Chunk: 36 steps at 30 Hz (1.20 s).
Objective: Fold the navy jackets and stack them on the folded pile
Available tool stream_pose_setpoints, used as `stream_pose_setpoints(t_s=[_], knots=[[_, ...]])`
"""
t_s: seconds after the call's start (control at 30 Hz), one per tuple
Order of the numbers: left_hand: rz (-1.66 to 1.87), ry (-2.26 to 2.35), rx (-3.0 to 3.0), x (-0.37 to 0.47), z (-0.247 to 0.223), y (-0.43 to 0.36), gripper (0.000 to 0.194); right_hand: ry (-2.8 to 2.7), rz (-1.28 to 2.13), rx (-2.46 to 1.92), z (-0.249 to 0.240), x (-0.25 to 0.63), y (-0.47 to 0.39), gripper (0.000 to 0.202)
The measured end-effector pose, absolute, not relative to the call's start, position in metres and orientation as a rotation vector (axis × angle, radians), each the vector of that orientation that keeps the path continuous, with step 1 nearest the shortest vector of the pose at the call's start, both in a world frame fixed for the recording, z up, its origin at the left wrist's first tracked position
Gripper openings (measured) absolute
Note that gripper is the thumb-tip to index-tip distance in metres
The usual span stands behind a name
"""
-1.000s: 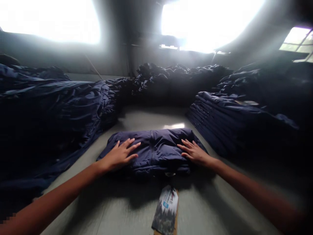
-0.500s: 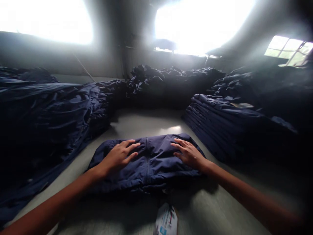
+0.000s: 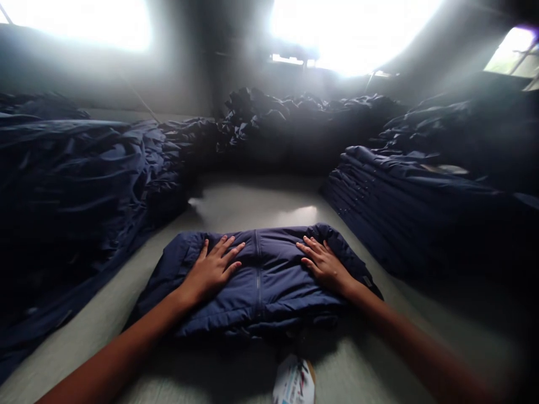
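Observation:
A folded navy jacket lies on the pale table, with its zipper running down the middle. On the jacket's left half rests my left hand, palm down, fingers spread. My right hand lies flat on the right half, its fingers also apart. Neither hand grips the cloth. Below the jacket's near edge, a printed tag lies on the table, partly cut off by the frame's bottom.
A large heap of navy garments stands at the left. More garments are piled at the back. Folded navy garments form a stack at the right. Bright windows glare beyond.
My left hand's fingers have spread wider, and both hands now lie flatter on the jacket. The jacket's sides look more spread out. The camera view has shifted slightly.

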State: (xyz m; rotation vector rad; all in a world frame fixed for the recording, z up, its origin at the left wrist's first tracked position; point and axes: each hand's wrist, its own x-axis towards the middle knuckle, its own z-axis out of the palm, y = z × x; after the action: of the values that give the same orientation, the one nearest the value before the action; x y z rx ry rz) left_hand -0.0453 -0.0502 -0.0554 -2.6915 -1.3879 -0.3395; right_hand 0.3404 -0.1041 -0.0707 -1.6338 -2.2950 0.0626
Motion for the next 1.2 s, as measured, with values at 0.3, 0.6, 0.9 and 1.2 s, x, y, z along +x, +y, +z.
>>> stream_pose_setpoints(t_s=[0.3, 0.6, 0.9, 1.2], knots=[[-0.298, -1.416, -2.732, -0.043, -0.05, -0.052, 0.055, -2.31, 0.029, -1.636, -0.071, 0.341, -0.106, 0.053], [-0.257, -1.457, -2.776, -0.038, -0.044, -0.045, 0.055, -2.309, 0.022, -1.665, -0.069, 0.34, -0.099, 0.052], [-0.248, -1.48, -2.782, -0.03, -0.043, -0.005, 0.055, -2.313, 0.004, -1.667, -0.07, 0.347, -0.055, 0.052], [-0.395, -1.361, -2.658, -0.029, -0.018, -0.032, 0.053, -2.305, -0.274, -1.634, -0.033, 0.343, -0.073, 0.054]])
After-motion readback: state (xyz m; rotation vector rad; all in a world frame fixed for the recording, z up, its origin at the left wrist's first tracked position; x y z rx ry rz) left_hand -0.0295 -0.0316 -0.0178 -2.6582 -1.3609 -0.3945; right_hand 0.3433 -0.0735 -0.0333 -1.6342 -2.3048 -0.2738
